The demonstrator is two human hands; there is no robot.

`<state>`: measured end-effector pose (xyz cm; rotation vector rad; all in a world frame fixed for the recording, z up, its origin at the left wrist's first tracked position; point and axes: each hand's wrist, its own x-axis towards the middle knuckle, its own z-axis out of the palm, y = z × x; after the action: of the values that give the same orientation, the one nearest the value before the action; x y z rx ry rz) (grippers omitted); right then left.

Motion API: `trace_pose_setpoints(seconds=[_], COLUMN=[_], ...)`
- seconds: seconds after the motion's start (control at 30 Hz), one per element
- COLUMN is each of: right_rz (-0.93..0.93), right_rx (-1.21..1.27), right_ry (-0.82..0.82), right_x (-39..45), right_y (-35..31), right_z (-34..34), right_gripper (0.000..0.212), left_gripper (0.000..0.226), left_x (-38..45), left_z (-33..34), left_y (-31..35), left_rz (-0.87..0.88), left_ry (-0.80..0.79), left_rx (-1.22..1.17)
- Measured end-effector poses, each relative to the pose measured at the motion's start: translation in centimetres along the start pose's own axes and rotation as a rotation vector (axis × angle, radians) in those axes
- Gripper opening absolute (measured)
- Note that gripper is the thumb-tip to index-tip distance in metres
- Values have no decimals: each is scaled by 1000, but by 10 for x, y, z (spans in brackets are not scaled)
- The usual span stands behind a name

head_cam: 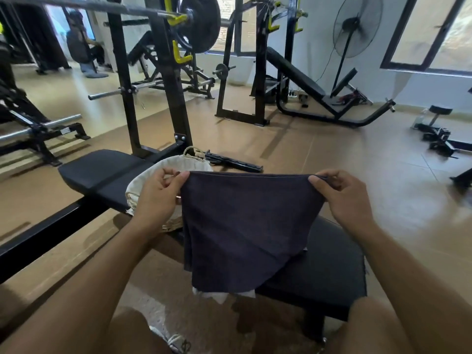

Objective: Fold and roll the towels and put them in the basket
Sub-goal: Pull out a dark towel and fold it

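Above the near end of the black bench (pixel 332 267), the left hand (pixel 155 198) and right hand (pixel 347 198) each pinch a top corner of the dark towel (pixel 245 226), which hangs; the basket (pixel 143 180) stands behind at left.

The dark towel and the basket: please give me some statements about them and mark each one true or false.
1. Both hands pinch the top edge of the dark towel: left hand, right hand. True.
2. The towel is already rolled. False: it hangs open.
3. The basket stands on the floor. False: it stands on the black bench.
4. The basket has a light cloth lining. True.
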<state>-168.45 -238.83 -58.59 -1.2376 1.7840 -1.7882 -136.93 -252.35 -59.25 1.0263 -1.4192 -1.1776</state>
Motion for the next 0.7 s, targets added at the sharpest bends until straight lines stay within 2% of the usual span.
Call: trace_pose_setpoints(seconds=[0.1, 0.17, 0.2, 0.27, 0.33, 0.4, 0.47, 0.53, 0.6, 0.7], right_rz=[-13, 8, 44, 101, 121, 130, 132, 134, 151, 196], right_rx=[-20, 10, 62, 160, 206, 244, 224, 145, 32, -63], right_ry=[1, -30, -88, -288, -478, -574, -566, -513, -439, -276], right_x=[-4, -7, -9, -13, -16, -14, -11, -7, -1, 8], right_y=[-22, -38, -47, -65, -80, -88, -92, -88, -75, -42], right_z=[-5, -14, -21, -38, -51, -58, -57, -51, -42, -25], right_gripper=[8, 7, 9, 36, 50, 49, 42, 31, 22, 24], left_gripper=[9, 11, 15, 29, 33, 18, 11, 17, 9, 8], left_x=[-7, -12, -14, -19, -22, -22, -21, -17, -9, 9], left_z=[-10, -26, -37, -58, -71, -70, -61, -49, -35, -14], left_y=[21, 34, 40, 53, 62, 66, 65, 56, 41, 12], left_rz=[-12, -74, -126, -221, -237, -199, -174, -156, -150, -167], left_ry=[-62, -278, -421, -651, -758, -737, -603, -447, -356, -231], left_rx=[7, -77, -157, -285, -273, -180, -115, -48, -11, -11])
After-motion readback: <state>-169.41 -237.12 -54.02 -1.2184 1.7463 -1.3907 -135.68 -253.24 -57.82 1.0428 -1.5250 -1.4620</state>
